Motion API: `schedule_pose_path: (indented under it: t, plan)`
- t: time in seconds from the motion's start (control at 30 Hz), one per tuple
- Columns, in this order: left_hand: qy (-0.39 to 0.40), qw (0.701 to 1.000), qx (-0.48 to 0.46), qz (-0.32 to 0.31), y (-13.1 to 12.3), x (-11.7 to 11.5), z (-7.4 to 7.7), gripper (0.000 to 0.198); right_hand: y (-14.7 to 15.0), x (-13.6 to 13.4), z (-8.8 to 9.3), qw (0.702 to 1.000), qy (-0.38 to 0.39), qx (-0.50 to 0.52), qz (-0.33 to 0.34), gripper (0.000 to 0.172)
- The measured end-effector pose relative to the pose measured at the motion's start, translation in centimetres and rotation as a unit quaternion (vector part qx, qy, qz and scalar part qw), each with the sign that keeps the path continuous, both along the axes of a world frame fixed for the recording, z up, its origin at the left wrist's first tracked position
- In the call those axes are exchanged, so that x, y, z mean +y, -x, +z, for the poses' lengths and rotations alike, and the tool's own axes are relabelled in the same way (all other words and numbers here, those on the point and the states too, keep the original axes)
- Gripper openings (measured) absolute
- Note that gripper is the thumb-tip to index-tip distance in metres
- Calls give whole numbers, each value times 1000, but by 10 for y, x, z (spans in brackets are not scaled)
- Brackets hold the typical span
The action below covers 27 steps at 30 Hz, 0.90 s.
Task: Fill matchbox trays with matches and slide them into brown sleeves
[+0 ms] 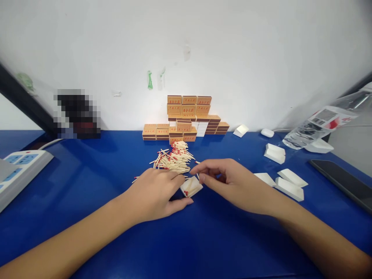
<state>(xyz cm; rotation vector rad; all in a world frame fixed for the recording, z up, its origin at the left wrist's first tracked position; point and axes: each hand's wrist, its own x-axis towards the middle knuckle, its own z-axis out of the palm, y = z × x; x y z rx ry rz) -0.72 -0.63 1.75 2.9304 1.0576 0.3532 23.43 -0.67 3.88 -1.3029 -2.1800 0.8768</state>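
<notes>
A small white matchbox tray (pixel 192 186) lies on the blue table with a few red-headed matches in it. My left hand (pixel 157 192) grips the tray at its left side, thumb at the near edge and fingers at the far edge. Just to the right, my right hand (pixel 225 178) is closed in a pinch, with a pale matchstick (pixel 198 176) showing between thumb and index finger. Beyond both hands spreads a loose pile of matches (pixel 177 158), red heads mostly to the left and back.
Stacked orange matchboxes (pixel 188 110) stand against the wall. Several white trays (pixel 289 188) lie at right, with a white case (pixel 267 133), a tilted plastic bottle (pixel 322 120) and a black phone (pixel 343 182). A power strip (pixel 26 170) sits at left.
</notes>
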Motion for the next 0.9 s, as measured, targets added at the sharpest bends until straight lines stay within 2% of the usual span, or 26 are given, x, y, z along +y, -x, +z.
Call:
schedule_pose_path:
  t: [0.07, 0.13, 0.33, 0.43, 0.6, 0.77, 0.83, 0.9]
  plan:
    - [7, 1000, 11, -4, 0, 0, 1, 28, -7, 5, 0, 995, -79, -52, -12, 23]
    - [17, 1000, 19, -7, 1, 1, 2, 26, -12, 11, -2, 988, -122, -97, -11, 19]
    - [30, 999, 27, -17, 1, 0, 2, 25, -3, 14, -20, 987, -70, -126, -70, 21]
    - [27, 999, 28, -17, 1, 1, 2, 26, 0, 14, -25, 986, -51, -143, -63, 17]
    - [36, 999, 27, -7, 1, 1, 1, 27, -10, 12, -14, 988, -78, -129, -40, 21]
    - [33, 999, 23, -3, 0, 0, 1, 26, -6, 4, -4, 991, -73, -97, 55, 15]
    - [29, 999, 25, -2, 0, 0, 1, 26, -7, 8, -6, 989, -96, -109, 39, 13]
    - [26, 999, 27, -4, 0, 1, 1, 27, -12, 17, -11, 984, -124, -127, -15, 13]
